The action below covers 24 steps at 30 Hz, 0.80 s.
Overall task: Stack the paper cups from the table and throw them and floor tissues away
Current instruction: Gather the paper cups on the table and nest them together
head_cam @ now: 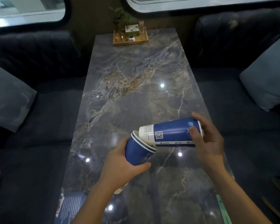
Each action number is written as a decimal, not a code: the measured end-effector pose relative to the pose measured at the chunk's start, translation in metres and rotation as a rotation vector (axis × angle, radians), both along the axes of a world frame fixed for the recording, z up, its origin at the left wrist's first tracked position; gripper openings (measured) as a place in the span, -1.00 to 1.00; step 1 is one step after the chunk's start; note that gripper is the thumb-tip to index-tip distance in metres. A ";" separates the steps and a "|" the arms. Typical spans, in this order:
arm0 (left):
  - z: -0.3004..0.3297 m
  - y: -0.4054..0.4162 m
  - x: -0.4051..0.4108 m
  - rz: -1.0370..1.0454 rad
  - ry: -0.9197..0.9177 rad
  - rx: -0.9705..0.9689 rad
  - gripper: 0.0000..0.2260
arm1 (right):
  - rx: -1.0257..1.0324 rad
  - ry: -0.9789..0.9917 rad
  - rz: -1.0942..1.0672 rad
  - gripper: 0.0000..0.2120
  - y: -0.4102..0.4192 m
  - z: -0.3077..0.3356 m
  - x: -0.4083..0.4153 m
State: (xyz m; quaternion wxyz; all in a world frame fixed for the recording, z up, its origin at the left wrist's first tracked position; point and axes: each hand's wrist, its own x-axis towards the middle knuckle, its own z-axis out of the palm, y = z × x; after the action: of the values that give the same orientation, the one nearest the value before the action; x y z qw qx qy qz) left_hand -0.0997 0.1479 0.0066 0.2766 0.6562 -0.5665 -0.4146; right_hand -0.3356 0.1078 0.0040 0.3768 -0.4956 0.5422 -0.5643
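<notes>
1. The single cup (170,133) lies nearly sideways in the air, blue wall with a white base end, its base poking into the mouth of the nested cups (140,151) just to its left.
2. The right hand (207,139) is clamped round the rim end of that single cup, thumb pressed on the blue wall, fingers curled behind the rim.
3. The left hand (121,167) grips the nested cups from below and behind, thumb lying under their base, mouth tilted up and to the right toward the other cup.
4. Count of rims at the left hand's stack: at least two show, one inside the other; more than that I cannot tell.
5. So two hands, each closed on paper cups, held a little apart, with the cups meeting between them above the table (136,81).
6. Nothing but bare marble table top lies directly beyond the hands; bright ceiling-light spots reflect in it around them.
7. Far beyond the hands, at the table's far end, sits one wooden tray (129,41) holding a small plant and a few small items, too small to name.
8. Below the left forearm, at the table's near edge, lies one blue-and-white printed booklet (71,206).
9. Out to the left of the left hand and out to the right of the right hand run dark sofas (44,126), with one grey cushion (268,75) on the right side and another on the left.
</notes>
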 end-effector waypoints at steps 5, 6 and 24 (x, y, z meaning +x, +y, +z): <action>0.002 0.002 0.001 -0.089 -0.068 -0.013 -0.26 | 0.023 0.074 0.102 -0.67 0.003 0.005 0.001; 0.001 0.003 0.002 -0.112 -0.088 -0.009 -0.25 | 0.032 0.088 0.128 -0.66 0.003 0.004 0.001; -0.002 0.016 -0.017 -0.279 -0.306 -0.115 -0.13 | 0.111 0.243 0.336 -0.72 0.052 -0.017 0.067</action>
State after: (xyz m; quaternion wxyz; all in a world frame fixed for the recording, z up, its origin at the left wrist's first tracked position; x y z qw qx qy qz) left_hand -0.1168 0.1642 0.0050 0.1642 0.6099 -0.7100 -0.3115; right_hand -0.2690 0.1596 -0.0133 0.4243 -0.6219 0.5237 -0.3986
